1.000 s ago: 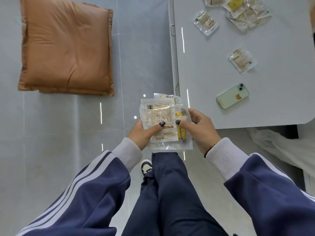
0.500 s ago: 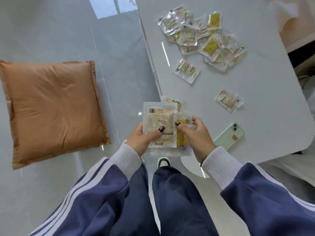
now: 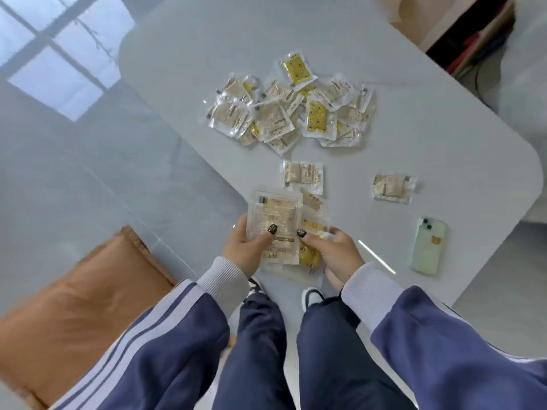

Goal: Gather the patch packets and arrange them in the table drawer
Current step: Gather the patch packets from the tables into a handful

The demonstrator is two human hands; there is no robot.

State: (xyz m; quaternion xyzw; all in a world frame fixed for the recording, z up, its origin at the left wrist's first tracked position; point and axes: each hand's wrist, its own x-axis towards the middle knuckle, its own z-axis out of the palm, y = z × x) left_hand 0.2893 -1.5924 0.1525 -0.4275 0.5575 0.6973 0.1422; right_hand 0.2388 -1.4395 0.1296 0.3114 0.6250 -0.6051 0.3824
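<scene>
Both hands hold one fanned stack of packets (image 3: 275, 229) at the table's near edge, left hand (image 3: 245, 250) and right hand (image 3: 334, 253) each pinching it, thumb on top. Just beyond lies a single packet (image 3: 302, 174), another (image 3: 392, 187) off to the right, nearer the right hand; the main heap (image 3: 290, 110) lies farther ahead. No drawer shows.

Big loose pile of patch packets (image 3: 291, 109) sits mid-table toward the far edge, clear wrappers, mostly beige with a few yellow ones, all overlapping; one single packet (image 3: 302, 174) lies flat nearer the near edge; another loner (image 3: 392, 187) off toward the right edge; a fanned stack of packets (image 3: 276, 220) is held above the near edge.
</scene>
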